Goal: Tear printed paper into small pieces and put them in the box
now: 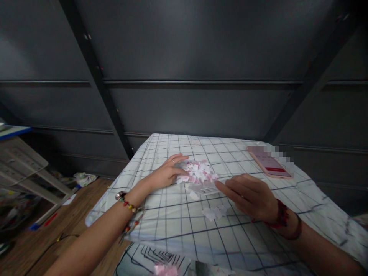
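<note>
A heap of small pink and white paper scraps (198, 171) lies on a checked cloth. My left hand (169, 171) rests at its left side, fingers apart and tips touching the scraps. Under the near edge of the heap shows a whitish, see-through tray or wrapper (204, 188); its exact kind is unclear. My right hand (250, 193) is closed, its fingertips together at the right end of this piece. Whatever is between them is hidden. Closer to me lies a smaller cluster of pale scraps (215, 212).
A phone (268, 163) in a pink case lies at the right on the checked cloth (172, 214). Pink paper (166, 269) sits at the near edge. A dark panelled wall (201, 107) rises behind. A shelf (25, 161) stands at left, above a wooden floor (71, 226).
</note>
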Available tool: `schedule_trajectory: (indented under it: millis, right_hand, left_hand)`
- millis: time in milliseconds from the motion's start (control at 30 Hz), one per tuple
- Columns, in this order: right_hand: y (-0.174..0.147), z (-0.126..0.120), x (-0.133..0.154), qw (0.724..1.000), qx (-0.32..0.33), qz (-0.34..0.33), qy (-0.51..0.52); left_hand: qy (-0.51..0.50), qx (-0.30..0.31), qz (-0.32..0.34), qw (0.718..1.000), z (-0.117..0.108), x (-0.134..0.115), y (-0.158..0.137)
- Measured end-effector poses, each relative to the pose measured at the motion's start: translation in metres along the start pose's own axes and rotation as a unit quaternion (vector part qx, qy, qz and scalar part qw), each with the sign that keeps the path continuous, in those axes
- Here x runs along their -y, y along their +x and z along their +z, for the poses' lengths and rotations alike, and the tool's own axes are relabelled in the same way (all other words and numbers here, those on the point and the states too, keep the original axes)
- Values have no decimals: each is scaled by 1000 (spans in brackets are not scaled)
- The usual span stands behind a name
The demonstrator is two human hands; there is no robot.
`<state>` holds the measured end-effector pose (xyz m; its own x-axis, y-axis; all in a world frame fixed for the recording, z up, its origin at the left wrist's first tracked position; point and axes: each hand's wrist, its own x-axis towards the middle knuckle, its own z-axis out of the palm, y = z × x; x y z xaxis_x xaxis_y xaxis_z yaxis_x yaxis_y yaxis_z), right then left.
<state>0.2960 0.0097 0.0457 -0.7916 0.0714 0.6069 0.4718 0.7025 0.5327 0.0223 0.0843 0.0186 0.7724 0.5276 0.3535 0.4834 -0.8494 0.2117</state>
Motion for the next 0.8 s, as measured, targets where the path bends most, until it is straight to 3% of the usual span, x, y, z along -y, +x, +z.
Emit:
schedule_trajectory:
  millis: [167,267,567,800]
  right_hand:
    - [-2,-8,-2,1000,-6,-13,-1]
    - [-2,-10,-2,1000,-14,-3,-4]
    - [-8,-14,-6,999,-13,24,40]
    - [-10,-13,-8,997,-7,35,70]
  left_hand:
    - [20,-16,-76,997,4,8,-6]
    - [16,16,-118,993,5,9,-8]
    - [11,66,-157,985,8,11,-9]
    - [-2,145,-217,965,6,10,-10]
